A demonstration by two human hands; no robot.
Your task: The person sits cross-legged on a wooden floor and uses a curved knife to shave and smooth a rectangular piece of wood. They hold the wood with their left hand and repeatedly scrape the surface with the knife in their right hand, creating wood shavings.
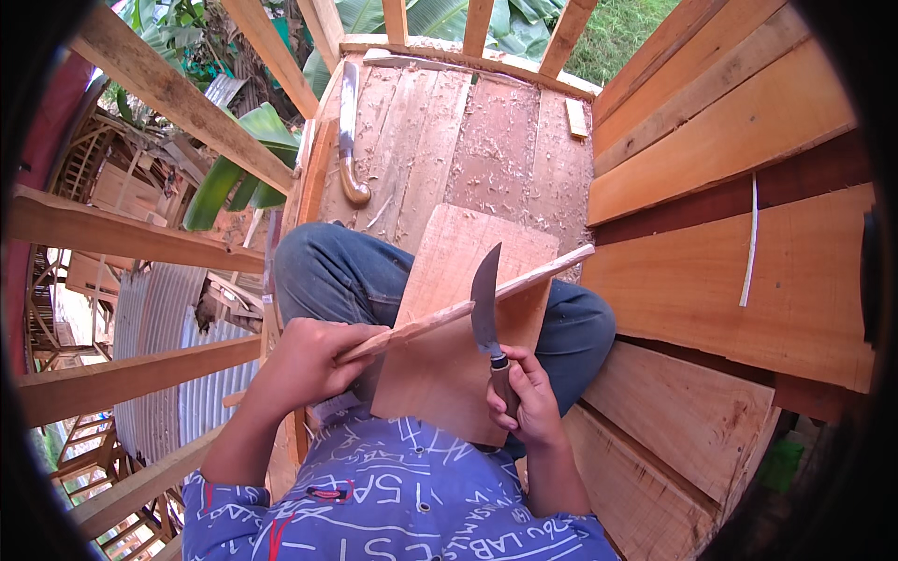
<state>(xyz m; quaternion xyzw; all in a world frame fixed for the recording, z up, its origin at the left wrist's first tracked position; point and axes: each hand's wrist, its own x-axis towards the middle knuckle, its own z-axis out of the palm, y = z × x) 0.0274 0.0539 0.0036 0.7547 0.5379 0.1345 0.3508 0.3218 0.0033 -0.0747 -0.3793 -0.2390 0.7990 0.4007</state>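
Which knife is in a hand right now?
The dark-handled knife, gripped in the right hand; the hook-handled knife lies apart on the floorboards.

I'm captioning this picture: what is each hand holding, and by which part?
The left hand grips the pale stick by its lower-left end; the right hand holds the knife by its brown handle.

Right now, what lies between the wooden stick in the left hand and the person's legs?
A flat wooden board lies across the lap, under the middle of the stick and over the legs; the head view shows it.
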